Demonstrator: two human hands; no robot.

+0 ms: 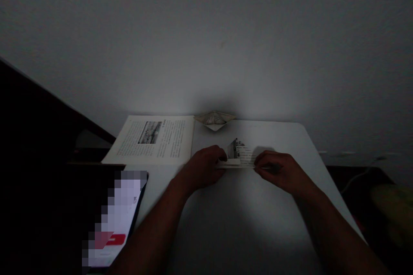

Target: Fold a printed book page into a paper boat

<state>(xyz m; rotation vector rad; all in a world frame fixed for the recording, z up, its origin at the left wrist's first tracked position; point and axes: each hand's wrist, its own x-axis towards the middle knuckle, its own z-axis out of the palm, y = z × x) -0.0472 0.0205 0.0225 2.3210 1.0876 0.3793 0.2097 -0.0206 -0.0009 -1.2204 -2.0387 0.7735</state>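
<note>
Both forearms (pixel 155 225) come in from the near edge, the left one passing just right of a lit phone (pixel 121 219) and hiding part of its near right side; most of its screen is blurred out, though a red button shows. Between the hands, above the middle of the white worktop (pixel 241 219), is a folded piece of printed paper (pixel 243 155), its peak pointing to the far side and a pale strip along its near edge. Left hand (pixel 206 165) has its fingers curled on the paper's left end, covering that end; how tightly they press I cannot tell. Right hand (pixel 280 167) pinches the right end between thumb and fingers.

Beyond the paper, a folded paper boat (pixel 214 120) sits at the far edge, close to the wall (pixel 226 51). Printed pages (pixel 167 137) with a dark picture lie flat at the far left, beside the boat. Off the right side, a pale cable (pixel 358 176) and a dim yellowish thing (pixel 392 210) show in the dark, too murky to name.
</note>
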